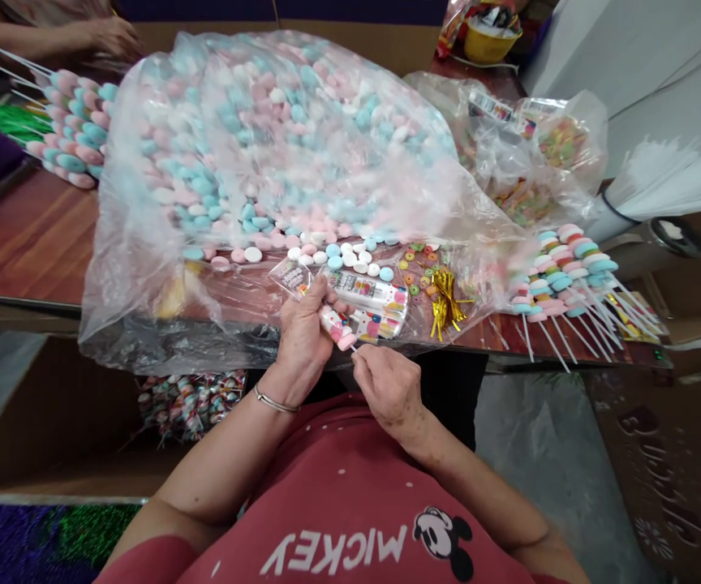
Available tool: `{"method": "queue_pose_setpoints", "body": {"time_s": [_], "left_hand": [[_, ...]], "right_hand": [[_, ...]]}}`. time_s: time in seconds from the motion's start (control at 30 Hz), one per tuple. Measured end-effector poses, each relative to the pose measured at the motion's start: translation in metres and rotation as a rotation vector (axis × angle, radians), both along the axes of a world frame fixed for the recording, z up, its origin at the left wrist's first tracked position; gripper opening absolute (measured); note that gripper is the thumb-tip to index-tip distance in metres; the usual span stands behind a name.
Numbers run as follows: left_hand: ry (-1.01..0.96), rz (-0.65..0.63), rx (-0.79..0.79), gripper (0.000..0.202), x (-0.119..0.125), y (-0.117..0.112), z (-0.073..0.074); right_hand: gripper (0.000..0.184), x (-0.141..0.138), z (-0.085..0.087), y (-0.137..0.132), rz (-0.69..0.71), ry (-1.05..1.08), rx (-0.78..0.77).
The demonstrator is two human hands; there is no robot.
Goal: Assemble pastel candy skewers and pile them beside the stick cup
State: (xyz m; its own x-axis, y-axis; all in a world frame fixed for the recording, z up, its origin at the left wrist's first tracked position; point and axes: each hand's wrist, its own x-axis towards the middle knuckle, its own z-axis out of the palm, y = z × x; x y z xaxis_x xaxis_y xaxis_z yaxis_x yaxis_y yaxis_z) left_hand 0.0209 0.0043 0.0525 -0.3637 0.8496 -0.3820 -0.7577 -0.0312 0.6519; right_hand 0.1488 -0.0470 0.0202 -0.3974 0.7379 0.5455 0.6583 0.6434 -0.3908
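Observation:
My left hand (303, 332) is closed around a candy skewer (346, 337), which sits at least partly inside a clear printed bag (293, 278). Pink candy shows at the skewer's lower end. With fingers pinched, my right hand (390, 388) grips the white stick below that candy. Just beyond both hands lies a stack of printed clear bags (380, 294). Right of the stack are a bunch of gold twist ties (446, 302) and several small ring candies (412, 278). Loose pink, white and blue candies (350, 257) lie behind the bags.
A large clear sack (302, 130) of candies covers the table's middle. Finished skewers lie at right (569, 272) and left (76, 126). White sticks (670, 178) stand in a container. Below the table, a cardboard box (76, 405) holds wrapped skewers. Another person's hand (113, 36) is at upper left.

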Motion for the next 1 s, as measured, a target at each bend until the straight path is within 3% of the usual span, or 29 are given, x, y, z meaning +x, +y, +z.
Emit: {"method": "queue_pose_setpoints", "body": {"time_s": [0.13, 0.37, 0.43, 0.5, 0.67, 0.9, 1.0], "left_hand": [[-0.008, 0.023, 0.026, 0.034, -0.002, 0.001, 0.002], [0.026, -0.045, 0.05, 0.042, 0.009, -0.006, -0.002], [0.032, -0.076, 0.062, 0.043, 0.014, -0.009, -0.003], [0.041, -0.116, 0.099, 0.04, 0.021, -0.014, -0.004], [0.052, -0.144, 0.159, 0.037, 0.032, -0.024, -0.006], [0.054, -0.022, 0.14, 0.037, 0.011, -0.007, -0.002], [0.058, -0.042, 0.161, 0.034, 0.016, -0.006, -0.001]], "right_hand": [[0.024, 0.002, 0.005, -0.001, 0.033, 0.098, -0.206], [0.024, -0.005, 0.013, 0.001, 0.073, 0.55, -0.95], [0.025, -0.009, 0.012, 0.002, 0.086, 0.685, -1.08], [0.026, -0.013, 0.01, 0.004, 0.055, 0.723, -1.063], [0.019, -0.01, 0.004, 0.011, -0.077, 0.493, -0.699], [0.018, 0.011, 0.014, 0.011, 0.03, 0.284, -0.564], [0.023, 0.01, 0.014, 0.009, 0.02, 0.257, -0.535]]}}
